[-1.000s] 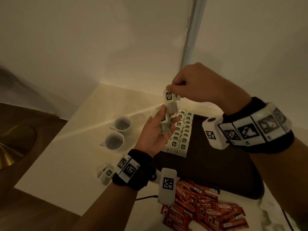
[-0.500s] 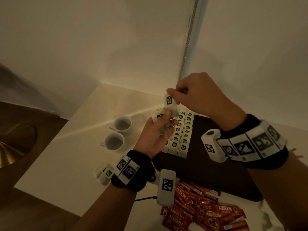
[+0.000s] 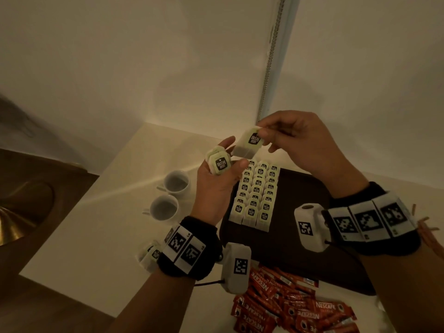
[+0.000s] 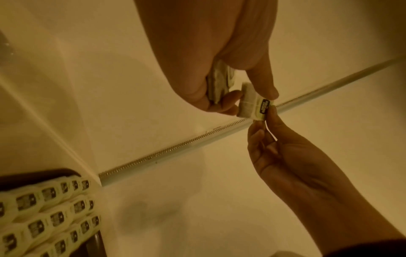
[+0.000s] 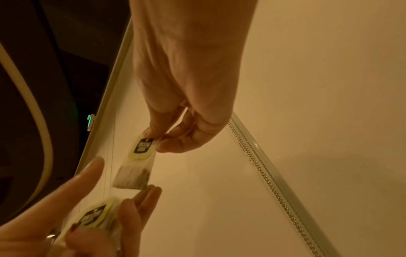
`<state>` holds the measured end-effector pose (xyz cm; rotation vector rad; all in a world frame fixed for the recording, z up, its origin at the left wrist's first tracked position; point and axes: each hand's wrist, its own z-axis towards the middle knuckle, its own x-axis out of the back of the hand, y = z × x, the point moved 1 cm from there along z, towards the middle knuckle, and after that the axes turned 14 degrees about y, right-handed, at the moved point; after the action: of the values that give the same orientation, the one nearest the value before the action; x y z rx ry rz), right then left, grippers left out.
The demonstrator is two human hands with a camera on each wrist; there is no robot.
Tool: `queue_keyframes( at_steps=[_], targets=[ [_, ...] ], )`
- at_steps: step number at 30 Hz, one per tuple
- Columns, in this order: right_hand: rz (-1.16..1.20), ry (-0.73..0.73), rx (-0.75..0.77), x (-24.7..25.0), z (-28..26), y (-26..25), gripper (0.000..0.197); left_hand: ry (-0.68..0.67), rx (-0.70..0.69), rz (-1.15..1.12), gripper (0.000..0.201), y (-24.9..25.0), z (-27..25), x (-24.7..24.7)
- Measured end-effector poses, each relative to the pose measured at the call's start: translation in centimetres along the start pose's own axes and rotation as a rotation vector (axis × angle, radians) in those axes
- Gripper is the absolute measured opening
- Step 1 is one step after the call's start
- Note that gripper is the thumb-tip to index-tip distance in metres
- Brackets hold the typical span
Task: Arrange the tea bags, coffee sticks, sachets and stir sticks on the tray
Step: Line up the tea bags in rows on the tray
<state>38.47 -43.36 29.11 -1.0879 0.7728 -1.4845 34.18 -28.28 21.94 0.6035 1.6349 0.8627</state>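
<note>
My right hand [image 3: 265, 138] pinches one pale green tea bag [image 3: 248, 145] by its top edge, above the far left corner of the dark tray [image 3: 300, 248]. The same tea bag [image 5: 138, 161] hangs from thumb and forefinger in the right wrist view. My left hand [image 3: 223, 171] grips a small stack of tea bags [image 3: 218, 163] just left of it. Three rows of tea bags [image 3: 255, 195] lie on the tray's left side. The single tea bag [image 4: 255, 107] shows between both hands in the left wrist view.
Two white cups [image 3: 170, 195] stand left of the tray. A few loose tea bags [image 3: 150, 254] lie by my left wrist. Red coffee sticks [image 3: 288, 308] are piled at the near edge. Stir sticks [image 3: 427, 229] peek out at right. The walls [image 3: 168, 68] meet just behind.
My right hand has pulled the single tea bag a little to the right and turned it flatter. The left hand's stack has shifted so its label faces up.
</note>
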Motion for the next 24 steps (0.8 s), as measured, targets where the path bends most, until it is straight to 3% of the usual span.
queue_keyframes(
  at_steps=[2, 6, 9, 19, 24],
  targets=[
    [0.017, 0.0, -0.012, 0.0, 0.0, -0.1, 0.017, 0.002, 0.017, -0.029, 0.046, 0.0, -0.2, -0.4],
    [-0.033, -0.013, -0.024, -0.2, -0.2, -0.4, 0.015, 0.0, 0.01, 0.041, 0.017, -0.3, -0.5, -0.8],
    [-0.117, -0.005, -0.018, -0.3, -0.3, -0.7, 0.005, 0.013, 0.041, 0.054, 0.008, -0.6, -0.6, -0.7],
    [-0.329, -0.033, 0.006, -1.0, -0.8, 0.8, 0.002, 0.078, 0.094, 0.065, 0.011, -1.7, -1.0, 0.6],
    [-0.32, -0.007, 0.059, -2.0, -1.3, 1.6, 0.003, 0.078, 0.11, 0.119, 0.009, -2.1, -1.0, 1.1]
  ],
)
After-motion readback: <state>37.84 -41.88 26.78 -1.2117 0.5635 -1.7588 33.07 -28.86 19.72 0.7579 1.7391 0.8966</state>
